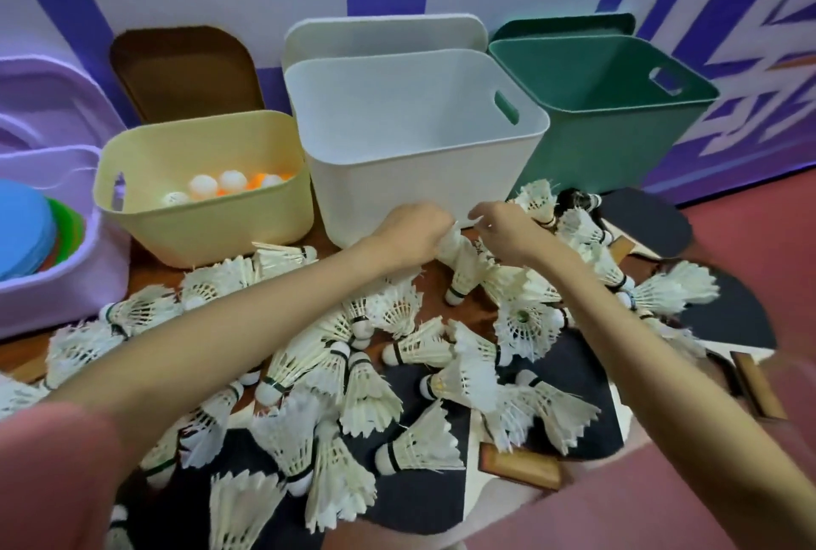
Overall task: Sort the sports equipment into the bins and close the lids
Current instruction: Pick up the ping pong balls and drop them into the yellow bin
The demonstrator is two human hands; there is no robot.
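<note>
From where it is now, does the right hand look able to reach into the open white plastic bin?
Probably yes. The right hand is at the near wall of the white plastic bin, whose lid leans behind it, leaving the top open and nothing between.

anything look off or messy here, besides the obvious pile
Mostly the pile: shuttlecocks lie strewn across the floor, some on top of the black paddles. Several have frayed, splayed feathers. All the lids are off; the brown lid leans against the wall behind the yellow bin.
</note>
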